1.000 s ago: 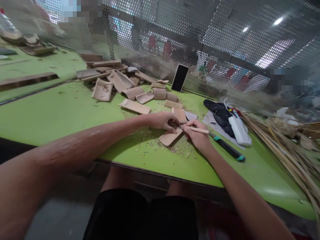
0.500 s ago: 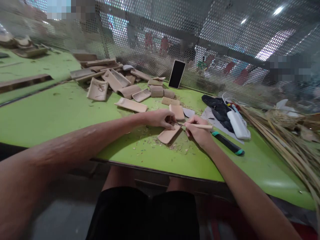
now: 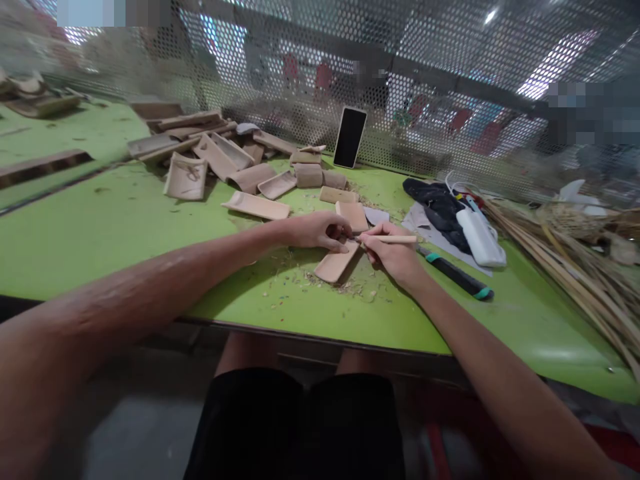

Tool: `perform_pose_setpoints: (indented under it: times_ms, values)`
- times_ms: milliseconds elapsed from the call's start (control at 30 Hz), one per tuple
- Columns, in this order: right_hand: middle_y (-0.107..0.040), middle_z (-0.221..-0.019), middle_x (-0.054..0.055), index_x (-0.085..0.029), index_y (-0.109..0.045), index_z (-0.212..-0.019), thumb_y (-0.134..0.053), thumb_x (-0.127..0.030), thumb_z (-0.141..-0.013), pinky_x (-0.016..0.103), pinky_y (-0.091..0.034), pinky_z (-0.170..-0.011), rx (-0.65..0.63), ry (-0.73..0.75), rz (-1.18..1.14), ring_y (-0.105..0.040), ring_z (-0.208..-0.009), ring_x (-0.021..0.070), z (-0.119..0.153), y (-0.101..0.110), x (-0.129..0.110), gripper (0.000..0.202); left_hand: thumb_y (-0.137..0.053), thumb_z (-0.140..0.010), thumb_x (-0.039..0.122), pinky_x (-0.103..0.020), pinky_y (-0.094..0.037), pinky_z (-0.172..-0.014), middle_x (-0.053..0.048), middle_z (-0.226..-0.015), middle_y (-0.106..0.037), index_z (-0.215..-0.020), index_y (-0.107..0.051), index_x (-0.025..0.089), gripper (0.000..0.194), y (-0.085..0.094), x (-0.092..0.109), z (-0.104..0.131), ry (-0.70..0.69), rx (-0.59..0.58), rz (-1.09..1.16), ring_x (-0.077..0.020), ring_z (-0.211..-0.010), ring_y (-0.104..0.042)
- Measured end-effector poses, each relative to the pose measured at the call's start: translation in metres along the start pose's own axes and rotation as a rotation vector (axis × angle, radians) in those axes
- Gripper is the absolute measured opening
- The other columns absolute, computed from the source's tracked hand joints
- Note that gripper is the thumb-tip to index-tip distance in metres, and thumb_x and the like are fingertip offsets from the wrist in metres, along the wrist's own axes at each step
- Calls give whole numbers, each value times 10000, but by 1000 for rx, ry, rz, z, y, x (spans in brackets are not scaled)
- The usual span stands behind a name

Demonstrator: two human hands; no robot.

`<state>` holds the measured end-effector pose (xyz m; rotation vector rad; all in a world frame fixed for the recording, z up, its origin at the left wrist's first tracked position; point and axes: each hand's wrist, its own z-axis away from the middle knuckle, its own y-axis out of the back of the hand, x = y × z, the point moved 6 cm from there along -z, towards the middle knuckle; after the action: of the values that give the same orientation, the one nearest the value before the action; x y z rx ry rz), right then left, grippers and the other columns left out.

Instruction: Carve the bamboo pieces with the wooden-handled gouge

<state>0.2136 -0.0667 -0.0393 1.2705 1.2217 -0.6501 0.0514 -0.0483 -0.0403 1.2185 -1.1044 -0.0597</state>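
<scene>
A small pale bamboo piece lies at a slant on the green table, with shavings around it. My left hand pinches its upper end, thumb on top and fingers curled around the far edge. In my right hand is a carving knife with a light wooden handle, held like a pen. Its thin tip points left and meets the piece's upper end beside my left fingers; the exact contact is hidden. Just behind the hands lies another flat bamboo piece.
Split bamboo pieces are heaped at the back left. A phone leans against the perforated metal screen. To the right are a black-and-teal utility knife, dark gloves, a white object and long bamboo strips.
The view has shifted slightly. My right hand and the carving knife have moved a little left, closer to my left fingers. My left hand still grips the bamboo piece.
</scene>
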Motion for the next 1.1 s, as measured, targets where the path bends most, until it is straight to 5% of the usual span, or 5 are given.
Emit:
perform_pose_setpoints:
  times_ms: [167, 400, 633, 967, 1100]
  values:
    - [-535, -489, -48, -210, -577, -795, -679, -342, -850, 232, -339, -397, -2, -10, 6, -444, -411, 90, 0, 0, 0, 176, -652, -835, 511, -258, -381, -646, -50, -858, -618, -1102, -662, 135, 461, 0, -1, 0, 15, -2, -32, -153, -727, -530]
    - [-534, -502, -45, -206, -590, -815, -693, -329, -867, 231, -342, -403, -7, -15, 48, -452, -418, 89, 0, -2, -3, 168, -598, -863, 559, -274, -392, -673, -66, -929, -639, -1273, -610, 147, 581, 0, 7, 5, 1, 7, -25, -168, -783, -550]
    - [-528, -506, -50, -211, -553, -748, -671, -272, -858, 227, -330, -408, 24, 36, 97, -446, -414, 83, 1, 1, -6, 173, -622, -762, 708, -303, -429, -719, -139, -1101, -628, -1197, -540, 147, 715, -7, 14, 6, 117, 154, -196, -226, -891, -576]
    - [-515, -504, -47, -217, -516, -684, -654, -193, -816, 245, -334, -427, 61, 42, 175, -457, -433, 91, 0, 5, -8, 193, -386, -852, 741, -341, -386, -622, -131, -754, -663, -821, -721, 150, 680, -7, 25, 14, 360, 1, -634, -229, -645, -577]
    - [-540, -518, -36, -221, -536, -738, -642, -242, -863, 255, -349, -426, 37, 35, 132, -468, -430, 98, 2, 3, -4, 166, -362, -893, 689, -341, -370, -605, -138, -691, -645, -782, -739, 133, 681, -12, 33, 16, 350, -5, -725, -221, -589, -563]
